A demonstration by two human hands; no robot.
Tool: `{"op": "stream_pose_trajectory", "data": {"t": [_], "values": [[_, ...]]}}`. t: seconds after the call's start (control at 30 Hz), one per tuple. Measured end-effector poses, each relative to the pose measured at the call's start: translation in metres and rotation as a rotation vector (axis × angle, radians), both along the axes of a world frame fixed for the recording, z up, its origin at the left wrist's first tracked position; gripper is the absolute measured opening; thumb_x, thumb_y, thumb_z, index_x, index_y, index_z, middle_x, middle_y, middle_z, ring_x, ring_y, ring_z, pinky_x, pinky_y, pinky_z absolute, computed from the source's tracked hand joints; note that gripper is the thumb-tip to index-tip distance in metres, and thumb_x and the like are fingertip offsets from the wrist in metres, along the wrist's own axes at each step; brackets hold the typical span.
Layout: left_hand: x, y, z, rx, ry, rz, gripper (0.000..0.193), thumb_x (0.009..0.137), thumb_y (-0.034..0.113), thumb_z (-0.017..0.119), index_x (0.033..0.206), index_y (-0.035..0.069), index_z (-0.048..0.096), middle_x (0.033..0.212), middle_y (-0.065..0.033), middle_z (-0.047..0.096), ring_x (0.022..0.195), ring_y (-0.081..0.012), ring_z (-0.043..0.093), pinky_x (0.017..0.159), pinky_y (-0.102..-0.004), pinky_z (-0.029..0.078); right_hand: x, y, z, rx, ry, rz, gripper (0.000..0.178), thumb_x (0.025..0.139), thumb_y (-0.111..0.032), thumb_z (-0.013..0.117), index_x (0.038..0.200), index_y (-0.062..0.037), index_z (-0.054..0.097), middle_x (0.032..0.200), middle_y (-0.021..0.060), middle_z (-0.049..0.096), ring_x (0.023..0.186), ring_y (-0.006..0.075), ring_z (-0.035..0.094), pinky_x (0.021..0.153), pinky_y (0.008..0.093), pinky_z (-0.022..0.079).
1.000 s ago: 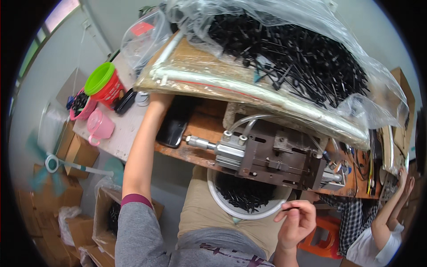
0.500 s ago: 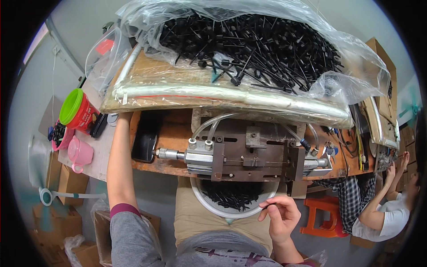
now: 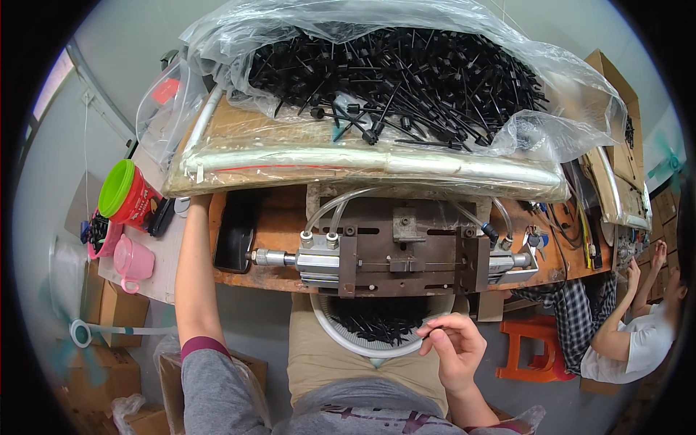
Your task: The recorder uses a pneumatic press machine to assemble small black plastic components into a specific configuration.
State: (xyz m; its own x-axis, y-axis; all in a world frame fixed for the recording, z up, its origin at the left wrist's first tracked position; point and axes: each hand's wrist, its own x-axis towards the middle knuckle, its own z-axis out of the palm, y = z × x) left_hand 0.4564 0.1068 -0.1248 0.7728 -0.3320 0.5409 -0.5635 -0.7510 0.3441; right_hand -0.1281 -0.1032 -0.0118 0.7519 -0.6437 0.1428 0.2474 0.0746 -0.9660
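My left arm reaches forward to the near left corner of the raised tray (image 3: 290,174). Only the wrist end of my left hand (image 3: 197,206) shows; its fingers are hidden under that tray. At the right rim of the white basket (image 3: 341,346), my right hand (image 3: 457,351) pinches a small dark piece (image 3: 429,328) between thumb and forefinger. Short black plastic pieces (image 3: 377,319) fill the basket, which sits at my lap below the bench edge. On the raised tray, inside clear plastic, lies a heap of black stemmed plastic parts (image 3: 406,80).
A metal fixture (image 3: 406,266) with cylinders and air hoses stands on the wooden bench, beside a black tray (image 3: 233,250). At left are a green-rimmed red bucket (image 3: 130,199) and a pink cup (image 3: 134,259). An orange stool (image 3: 533,348) and another person (image 3: 631,341) are at right.
The whole view has shifted slightly. My left hand stays under the raised tray, and my right hand keeps its pinch by the basket rim with hardly any movement.
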Motion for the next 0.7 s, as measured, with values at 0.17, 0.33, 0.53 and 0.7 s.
{"op": "stream_pose_trajectory", "data": {"t": [0.17, 0.33, 0.53, 0.7], "values": [[-0.011, -0.001, -0.01, -0.091, -0.038, 0.002, 0.033, 0.088, 0.017, 0.058, 0.117, 0.002, 0.059, 0.118, -0.0168, 0.062, 0.109, -0.0295, 0.058, 0.092, -0.0373, 0.047, 0.002, 0.002, -0.002, 0.006, -0.018, -0.011, 0.013, 0.091, 0.003, 0.056, 0.102, 0.0073, 0.059, 0.093, 0.0169, 0.066, 0.068, 0.0145, 0.063, 0.061, 0.024, 0.052], [-0.023, -0.001, -0.017, -0.249, -0.117, 0.003, 0.032, 0.088, 0.016, 0.058, 0.117, 0.002, 0.06, 0.117, -0.0167, 0.063, 0.108, -0.0291, 0.06, 0.09, -0.0367, 0.047, 0.004, 0.001, -0.008, -0.011, -0.053, -0.059, 0.02, 0.092, 0.003, 0.054, 0.111, 0.0065, 0.055, 0.094, 0.0175, 0.066, 0.065, 0.0142, 0.061, 0.06, 0.0245, 0.052], [-0.033, 0.037, 0.002, -0.384, -0.171, 0.044, 0.031, 0.088, 0.015, 0.058, 0.116, 0.001, 0.061, 0.115, -0.0165, 0.064, 0.106, -0.0287, 0.061, 0.089, -0.036, 0.048, 0.006, 0.002, -0.007, 0.064, -0.072, -0.163, 0.025, 0.093, 0.003, 0.052, 0.117, 0.006, 0.052, 0.097, 0.0182, 0.066, 0.067, 0.0155, 0.062, 0.061, 0.0258, 0.054], [-0.102, 0.028, 0.039, -0.351, -0.027, 0.086, 0.025, 0.082, 0.001, 0.058, 0.106, -0.003, 0.063, 0.101, -0.0197, 0.068, 0.091, -0.0273, 0.067, 0.08, -0.0356, 0.05, 0.006, -0.005, -0.014, 0.096, -0.048, -0.137, 0.024, 0.092, 0.004, 0.053, 0.117, 0.0065, 0.054, 0.099, 0.0198, 0.066, 0.074, 0.019, 0.066, 0.064, 0.0283, 0.056]]}}
